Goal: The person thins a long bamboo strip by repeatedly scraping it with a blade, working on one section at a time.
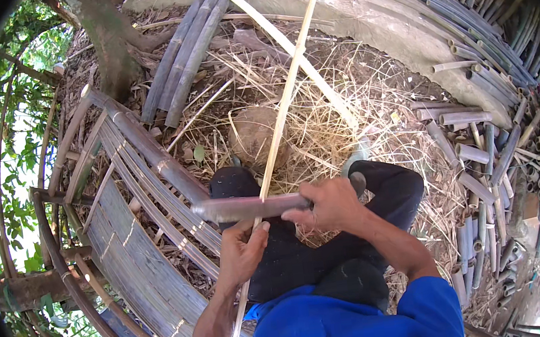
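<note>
A long pale bamboo strip (282,110) runs from beside my lap up past the far ground. My left hand (243,251) is closed around it, thumb pressed along it, just below the blade. In my right hand (334,204) is the handle end of a broad machete (241,208), its blade lying crosswise over the strip above my left fingers. The blade looks slightly smeared by motion, and part of the handle is hidden in the fist. A second pale bamboo strip (324,86) crosses the first one farther out, its near end over the shavings.
Thin bamboo shavings (319,136) litter the ground around a rounded brown stone or stump (256,133). A bamboo bench (139,250) stands at left, near a tree trunk (105,41). Dark bamboo poles (193,51) lie beyond. Cut bamboo pieces (467,116) are piled at right beside a concrete ledge (394,34).
</note>
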`<state>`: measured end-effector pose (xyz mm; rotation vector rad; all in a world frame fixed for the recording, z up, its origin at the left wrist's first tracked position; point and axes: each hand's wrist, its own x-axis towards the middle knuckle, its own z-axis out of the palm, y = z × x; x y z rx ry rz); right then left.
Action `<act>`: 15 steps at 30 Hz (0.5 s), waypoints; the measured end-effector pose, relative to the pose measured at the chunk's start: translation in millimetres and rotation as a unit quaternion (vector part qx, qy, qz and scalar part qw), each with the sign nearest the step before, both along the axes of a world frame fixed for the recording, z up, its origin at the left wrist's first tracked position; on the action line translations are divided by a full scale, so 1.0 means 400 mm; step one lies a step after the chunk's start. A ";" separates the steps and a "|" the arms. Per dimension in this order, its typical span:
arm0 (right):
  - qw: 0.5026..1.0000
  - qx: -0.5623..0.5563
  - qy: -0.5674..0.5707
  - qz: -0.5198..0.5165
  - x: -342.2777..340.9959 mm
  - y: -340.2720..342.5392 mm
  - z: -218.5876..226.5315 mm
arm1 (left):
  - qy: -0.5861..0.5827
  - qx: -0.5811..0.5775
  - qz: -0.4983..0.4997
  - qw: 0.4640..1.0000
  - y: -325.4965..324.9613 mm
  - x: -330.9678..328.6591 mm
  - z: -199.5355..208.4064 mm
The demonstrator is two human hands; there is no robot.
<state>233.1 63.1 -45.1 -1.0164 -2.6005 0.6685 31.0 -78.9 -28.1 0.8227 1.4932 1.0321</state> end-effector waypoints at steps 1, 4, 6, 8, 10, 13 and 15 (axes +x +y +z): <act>1.000 0.006 -0.011 -0.029 0.009 0.035 -0.001 | -0.035 -0.013 0.016 0.999 -0.013 0.008 0.022; 0.995 0.018 -0.037 -0.086 0.036 0.124 0.005 | -0.044 -0.018 0.027 0.998 -0.040 0.016 0.023; 0.993 0.038 -0.047 -0.105 0.054 0.161 0.005 | -0.020 -0.012 0.023 0.999 -0.067 0.015 0.021; 0.969 -0.052 0.042 -0.239 0.076 0.219 -0.004 | -0.011 -0.069 -0.003 0.998 -0.110 0.000 0.041; 0.967 0.075 -0.084 -0.227 0.117 0.316 0.014 | -0.023 -0.060 0.010 0.998 -0.132 -0.006 0.018; 0.967 -0.036 -0.019 -0.251 0.088 0.238 -0.038 | -0.025 -0.070 0.029 0.997 -0.129 -0.007 0.000; 0.983 -0.032 -0.037 -0.180 0.051 0.153 -0.062 | 0.016 -0.039 0.034 0.999 -0.105 -0.001 -0.021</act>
